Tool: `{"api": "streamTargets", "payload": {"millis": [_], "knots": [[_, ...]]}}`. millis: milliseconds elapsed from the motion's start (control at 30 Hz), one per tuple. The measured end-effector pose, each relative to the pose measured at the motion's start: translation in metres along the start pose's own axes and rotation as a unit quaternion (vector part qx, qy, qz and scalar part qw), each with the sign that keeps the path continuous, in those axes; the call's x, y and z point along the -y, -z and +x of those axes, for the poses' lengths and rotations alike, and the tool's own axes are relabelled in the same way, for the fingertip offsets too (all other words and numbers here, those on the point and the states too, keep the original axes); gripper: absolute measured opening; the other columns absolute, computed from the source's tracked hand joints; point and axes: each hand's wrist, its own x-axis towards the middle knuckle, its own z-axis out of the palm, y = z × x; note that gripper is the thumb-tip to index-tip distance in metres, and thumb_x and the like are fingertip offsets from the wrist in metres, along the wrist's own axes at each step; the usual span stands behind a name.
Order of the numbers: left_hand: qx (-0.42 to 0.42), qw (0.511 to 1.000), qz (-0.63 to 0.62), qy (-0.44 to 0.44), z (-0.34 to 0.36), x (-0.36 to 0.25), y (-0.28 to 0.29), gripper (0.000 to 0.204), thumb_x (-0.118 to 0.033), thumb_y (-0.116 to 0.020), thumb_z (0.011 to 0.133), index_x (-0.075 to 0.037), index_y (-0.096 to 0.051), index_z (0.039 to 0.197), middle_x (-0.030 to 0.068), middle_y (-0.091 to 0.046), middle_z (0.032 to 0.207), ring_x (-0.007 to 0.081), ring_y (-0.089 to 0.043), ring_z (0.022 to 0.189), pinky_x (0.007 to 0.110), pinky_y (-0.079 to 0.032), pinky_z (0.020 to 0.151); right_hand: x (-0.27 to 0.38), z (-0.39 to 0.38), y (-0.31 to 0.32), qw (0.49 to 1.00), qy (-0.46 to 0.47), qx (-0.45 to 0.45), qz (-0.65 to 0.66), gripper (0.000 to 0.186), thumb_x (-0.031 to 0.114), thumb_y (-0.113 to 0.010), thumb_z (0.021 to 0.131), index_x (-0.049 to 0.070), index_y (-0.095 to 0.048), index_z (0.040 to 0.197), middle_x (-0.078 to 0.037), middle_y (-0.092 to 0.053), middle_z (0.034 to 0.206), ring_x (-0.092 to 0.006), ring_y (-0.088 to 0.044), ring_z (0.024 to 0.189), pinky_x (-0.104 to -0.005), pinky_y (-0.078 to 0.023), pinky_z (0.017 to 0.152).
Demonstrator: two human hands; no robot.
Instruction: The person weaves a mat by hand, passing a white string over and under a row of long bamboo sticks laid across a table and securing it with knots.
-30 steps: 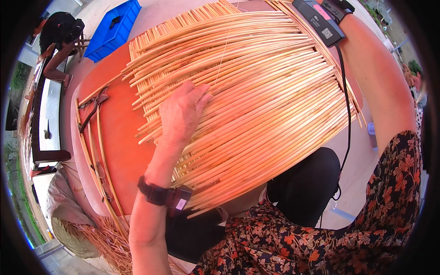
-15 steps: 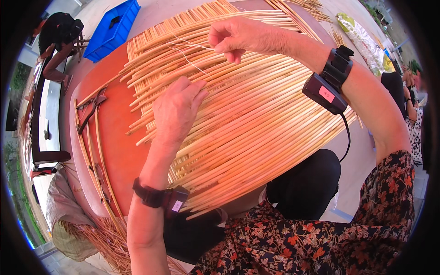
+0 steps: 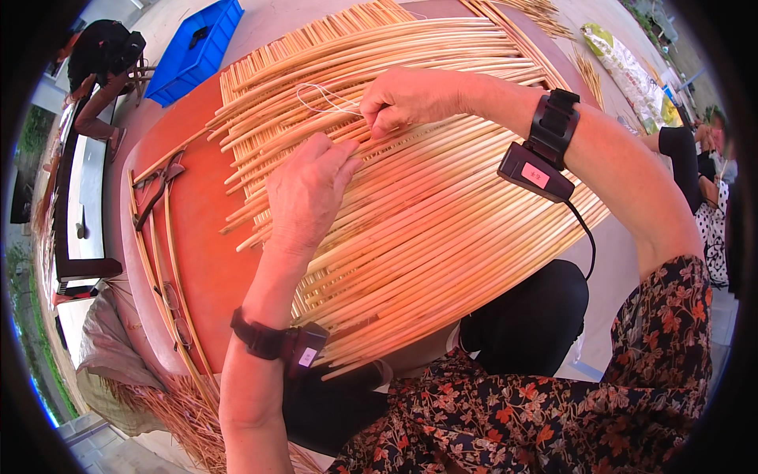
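Note:
A mat of long, pale reed stalks (image 3: 442,213) lies in front of me, its stalks side by side across another layer of stalks. My right hand (image 3: 410,99) is closed just above the mat, fingertips down near the stalks. From it a thin white string (image 3: 312,85) loops out to the left over the stalks. My left hand (image 3: 308,186) rests on the mat's left part, thumb and fingers pinched together close to the right fingertips. What the left fingers grip is hidden. Both wrists carry black strapped devices.
Under the mat is an orange-red board (image 3: 201,237). Pliers (image 3: 162,186), loose stalks and eyeglasses (image 3: 178,316) lie at its left. A blue crate (image 3: 193,51) stands beyond, near a bending person (image 3: 103,59). A grey-green sack (image 3: 118,355) with thin reddish-brown stalks sits at lower left.
My right hand has come down from above the mat to the stalks beside my left fingers. The string, stretched toward the left hand before, now forms a loose loop. My left hand has barely moved.

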Motion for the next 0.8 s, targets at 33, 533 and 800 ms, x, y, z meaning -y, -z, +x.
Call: {"api": "streamTargets", "payload": {"millis": [33, 533, 800], "knots": [[0.002, 1.000, -0.004, 0.003, 0.000, 0.000, 0.000, 0.020, -0.022, -0.083, 0.094, -0.014, -0.081, 0.112, 0.0031, -0.064, 0.090, 0.0249, -0.070, 0.085, 0.039, -0.055, 0.071, -0.001, 0.000, -0.001, 0.999, -0.031, -0.016, 0.041, 0.023, 0.022, -0.074, 0.103, 0.000, -0.074, 0.097, -0.005, -0.069, 0.084, -0.0144, -0.070, 0.087, -0.0329, -0.059, 0.075], [0.029, 0.997, -0.026, 0.060, -0.007, 0.001, -0.006, 0.017, -0.023, -0.082, 0.096, -0.015, -0.082, 0.111, 0.0048, -0.064, 0.089, 0.0270, -0.068, 0.088, 0.042, -0.055, 0.074, -0.044, 0.028, -0.055, 0.758, 0.035, -0.327, 0.564, 0.019, 0.023, -0.068, 0.111, 0.004, -0.068, 0.113, -0.006, -0.069, 0.111, -0.0213, -0.073, 0.108, -0.0373, -0.068, 0.090], [0.045, 0.997, 0.041, -0.053, -0.005, 0.000, -0.004, 0.024, -0.019, -0.081, 0.096, -0.008, -0.078, 0.117, 0.0065, -0.067, 0.101, 0.0277, -0.068, 0.095, 0.042, -0.055, 0.077, -0.050, 0.029, -0.076, 0.704, 0.092, -0.398, 0.582, 0.020, 0.019, -0.067, 0.111, -0.001, -0.067, 0.113, -0.009, -0.070, 0.105, -0.0219, -0.075, 0.102, -0.0389, -0.068, 0.094]]}}
